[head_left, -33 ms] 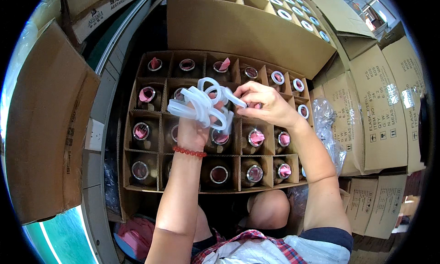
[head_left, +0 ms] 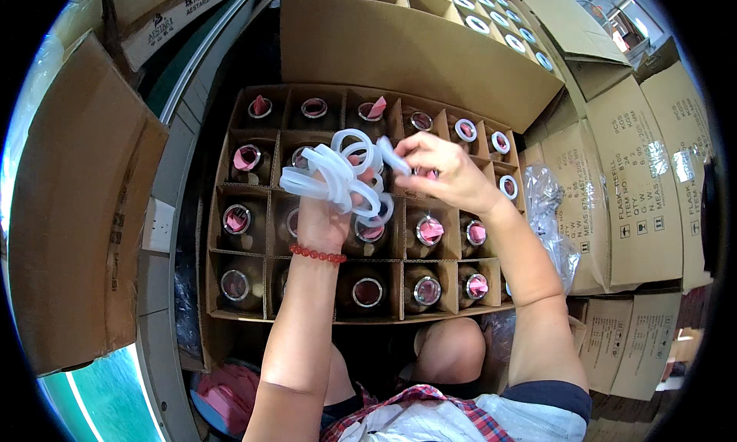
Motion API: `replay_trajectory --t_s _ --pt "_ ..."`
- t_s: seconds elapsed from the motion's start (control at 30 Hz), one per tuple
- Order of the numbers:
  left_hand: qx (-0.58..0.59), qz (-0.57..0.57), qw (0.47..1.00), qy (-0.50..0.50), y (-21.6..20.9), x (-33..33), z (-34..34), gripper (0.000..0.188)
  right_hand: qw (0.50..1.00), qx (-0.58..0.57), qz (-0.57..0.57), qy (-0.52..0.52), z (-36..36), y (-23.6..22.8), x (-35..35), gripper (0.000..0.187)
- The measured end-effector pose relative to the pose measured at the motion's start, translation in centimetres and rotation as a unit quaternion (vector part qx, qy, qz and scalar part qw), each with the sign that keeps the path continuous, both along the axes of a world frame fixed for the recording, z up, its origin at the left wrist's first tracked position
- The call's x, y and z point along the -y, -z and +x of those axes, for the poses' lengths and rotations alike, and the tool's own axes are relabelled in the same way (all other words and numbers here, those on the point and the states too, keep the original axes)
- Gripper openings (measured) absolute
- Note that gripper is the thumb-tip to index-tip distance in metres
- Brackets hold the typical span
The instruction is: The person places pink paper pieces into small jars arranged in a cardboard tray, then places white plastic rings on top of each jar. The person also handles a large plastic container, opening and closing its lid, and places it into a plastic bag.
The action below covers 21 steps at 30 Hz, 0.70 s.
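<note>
My left hand (head_left: 325,221) is raised over a divided carton (head_left: 338,183), fingers closed around a cluster of translucent white plastic rings (head_left: 328,177) that hides most of them. To its right, my right hand (head_left: 453,169) pinches a single white ring (head_left: 394,156) between thumb and fingers, beside the cluster. Below both hands stand glass flask liners, such as one liner (head_left: 367,292) in the front row, upright in separate cells. Crumpled pink paper (head_left: 431,231) pokes out of several necks. At the right side, a few necks wear a white ring (head_left: 465,130).
Behind is another partitioned carton (head_left: 414,51) holding several ringed flasks. Flattened printed cardboard (head_left: 614,189) and clear plastic wrap (head_left: 541,219) lie on the right. A cardboard flap (head_left: 77,204) stands at left. Near my legs sits a tub (head_left: 201,400) with pink paper (head_left: 230,392).
My right hand has shifted slightly, and the ring in it has turned more upright. One ring at the cluster's lower right now hangs at a different angle. My left arm has stayed still.
</note>
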<state>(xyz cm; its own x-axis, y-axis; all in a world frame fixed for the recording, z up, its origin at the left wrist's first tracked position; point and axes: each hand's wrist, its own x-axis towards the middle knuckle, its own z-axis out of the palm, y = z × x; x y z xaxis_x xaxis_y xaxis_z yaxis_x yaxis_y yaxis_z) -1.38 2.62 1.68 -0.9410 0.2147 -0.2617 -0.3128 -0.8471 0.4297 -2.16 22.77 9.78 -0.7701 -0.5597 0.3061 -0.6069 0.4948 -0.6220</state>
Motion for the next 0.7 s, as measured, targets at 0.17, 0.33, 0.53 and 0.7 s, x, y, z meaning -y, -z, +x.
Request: replay_trajectory --t_s 0.17,0.33,0.53,0.7 --pt "0.025 0.037 0.997 -0.058 0.2 1.3 -0.1 0.032 0.953 -0.132 0.129 0.240 -4.6 2.6 -3.2 0.014" --pt "0.015 0.077 0.995 -0.064 -0.2 1.1 -0.4 0.029 0.903 -0.123 0.303 0.280 -10.0 10.2 -10.3 0.018" --pt "0.042 0.039 0.994 -0.098 -1.0 1.9 -0.1 0.029 0.870 -0.123 0.417 0.233 -8.4 10.8 -7.5 0.028" --pt "0.044 0.069 0.993 -0.082 -1.1 1.4 0.0 0.030 0.934 -0.035 0.267 0.236 -9.0 11.3 -9.5 0.028"
